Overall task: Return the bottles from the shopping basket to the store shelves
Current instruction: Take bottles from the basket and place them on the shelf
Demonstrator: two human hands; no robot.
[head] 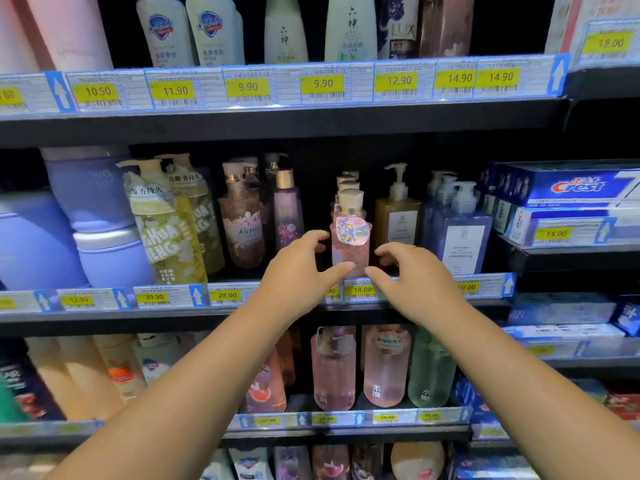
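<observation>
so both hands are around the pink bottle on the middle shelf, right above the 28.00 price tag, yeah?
Not quite. The head view shows the left hand and right hand on either side of the pink bottle on the middle shelf, but the tag below it reads 18.00, not 28.00.

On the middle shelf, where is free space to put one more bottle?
Dark gaps flank the pink bottle: one toward the purple bottle, one toward the amber pump bottle. Both hands reach there. Elsewhere the middle shelf is crowded.
</observation>
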